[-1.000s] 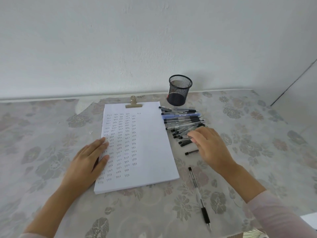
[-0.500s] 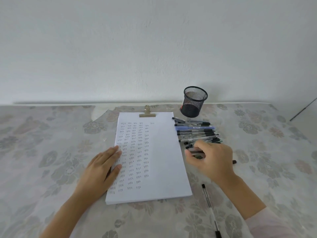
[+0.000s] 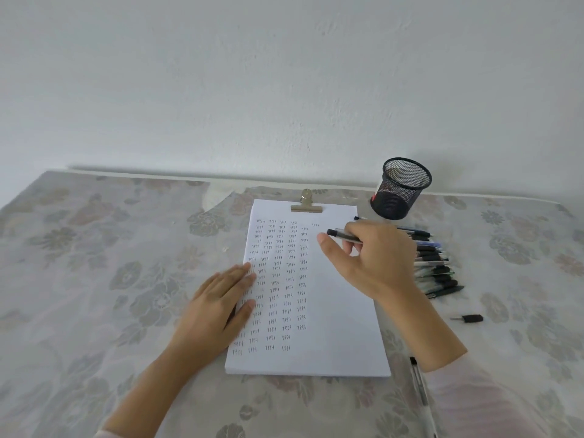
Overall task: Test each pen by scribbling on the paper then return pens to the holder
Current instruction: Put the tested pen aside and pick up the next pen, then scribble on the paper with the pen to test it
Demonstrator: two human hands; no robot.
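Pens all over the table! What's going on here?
Someone is trying out pens. The right hand holds a pen over the top right of the paper, which is covered in rows of little scribbles. The left hand lies flat on the paper's left edge. A pile of pens lies to the right of the paper, by the mesh holder, and no pens stick out of it.
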